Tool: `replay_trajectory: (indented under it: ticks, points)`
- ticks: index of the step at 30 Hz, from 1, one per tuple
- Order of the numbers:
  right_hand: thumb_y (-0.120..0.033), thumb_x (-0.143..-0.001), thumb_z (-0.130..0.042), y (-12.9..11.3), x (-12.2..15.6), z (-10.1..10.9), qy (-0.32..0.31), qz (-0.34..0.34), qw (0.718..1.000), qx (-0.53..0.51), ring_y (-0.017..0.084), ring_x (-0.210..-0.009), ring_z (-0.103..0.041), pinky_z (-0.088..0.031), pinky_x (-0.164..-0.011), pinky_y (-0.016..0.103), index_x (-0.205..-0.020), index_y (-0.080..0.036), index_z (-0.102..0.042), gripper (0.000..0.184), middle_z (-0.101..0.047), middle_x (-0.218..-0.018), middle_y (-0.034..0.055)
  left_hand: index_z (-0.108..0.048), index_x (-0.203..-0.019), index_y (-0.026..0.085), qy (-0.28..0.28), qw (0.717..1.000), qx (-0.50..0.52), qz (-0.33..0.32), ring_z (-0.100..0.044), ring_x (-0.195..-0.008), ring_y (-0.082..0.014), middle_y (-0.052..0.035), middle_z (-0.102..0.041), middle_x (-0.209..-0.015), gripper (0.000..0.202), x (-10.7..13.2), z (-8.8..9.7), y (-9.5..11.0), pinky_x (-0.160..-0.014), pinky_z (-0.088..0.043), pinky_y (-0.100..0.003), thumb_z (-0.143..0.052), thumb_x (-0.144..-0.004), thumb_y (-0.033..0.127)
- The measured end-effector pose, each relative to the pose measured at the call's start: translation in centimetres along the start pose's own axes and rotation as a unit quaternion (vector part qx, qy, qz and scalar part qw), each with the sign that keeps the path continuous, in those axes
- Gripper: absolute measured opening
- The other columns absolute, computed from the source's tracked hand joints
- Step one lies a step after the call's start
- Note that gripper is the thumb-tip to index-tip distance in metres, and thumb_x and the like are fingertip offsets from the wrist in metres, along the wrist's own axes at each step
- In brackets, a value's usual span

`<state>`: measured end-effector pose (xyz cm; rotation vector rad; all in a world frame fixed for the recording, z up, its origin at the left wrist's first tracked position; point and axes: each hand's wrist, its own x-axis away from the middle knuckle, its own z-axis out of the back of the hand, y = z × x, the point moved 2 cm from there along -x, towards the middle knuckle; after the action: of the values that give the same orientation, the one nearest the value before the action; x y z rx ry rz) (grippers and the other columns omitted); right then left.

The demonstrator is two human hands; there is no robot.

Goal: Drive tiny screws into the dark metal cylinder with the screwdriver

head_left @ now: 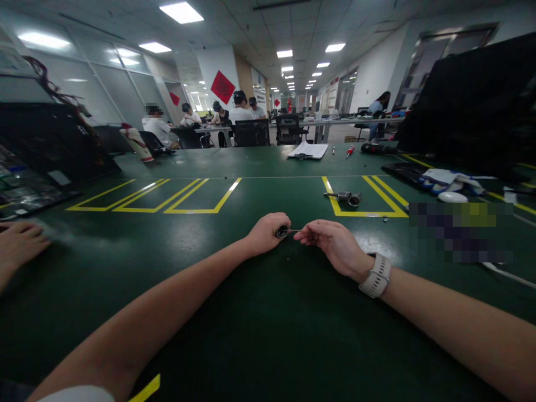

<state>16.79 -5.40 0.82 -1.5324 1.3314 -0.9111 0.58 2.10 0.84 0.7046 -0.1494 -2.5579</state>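
My left hand is curled into a fist around a small dark round metal part held just above the green table. My right hand, with a pale watch on its wrist, pinches a thin metal pin or tool whose tip meets the round part. Both hands are close together at the table's middle. A tiny dark piece lies on the mat below them.
A metal part with a shaft lies inside a yellow-taped box. Gloves, a white oval object, a clipboard and a red screwdriver lie farther off. Another person's hand rests at the left edge. People sit at far tables.
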Motion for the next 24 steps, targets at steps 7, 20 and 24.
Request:
replay_trajectory:
  ticks: [7,20,24]
  points:
    - [-0.025,-0.074,-0.057,-0.2,0.5,-0.5,0.015,0.018,1.0,0.012,0.016,-0.07,-0.058,-0.041,-0.073,0.033,-0.068,-0.016,-0.066,0.013,-0.069,-0.072,0.0044,-0.051,-0.069,0.016,0.002,0.999,-0.02,0.035,-0.048,-0.063,-0.0119,0.0005,-0.052,-0.068,0.007,-0.1,-0.1,-0.1,-0.059,-0.037,-0.024,-0.051,-0.076,0.013]
    - [-0.025,-0.073,-0.052,0.0,0.5,-0.2,0.076,0.088,0.993,0.03,0.014,-0.054,-0.054,-0.039,-0.058,0.029,-0.053,-0.018,-0.059,0.022,-0.059,-0.052,0.0007,-0.055,-0.078,0.016,-0.045,0.99,-0.128,0.025,-0.052,-0.069,-0.0155,-0.0027,-0.057,-0.076,0.008,-0.1,0.0,0.4,-0.063,-0.035,-0.028,-0.048,-0.077,0.011]
    - [-0.031,-0.077,-0.053,0.3,0.3,0.1,0.096,0.101,0.989,0.056,0.013,-0.048,-0.05,-0.036,-0.052,0.028,-0.05,-0.019,-0.055,0.029,-0.053,-0.046,-0.0013,-0.054,-0.076,0.016,-0.061,0.983,-0.175,0.012,-0.051,-0.07,-0.0167,-0.004,-0.056,-0.076,0.012,-0.1,0.3,1.2,-0.063,-0.033,-0.029,-0.046,-0.076,0.007]
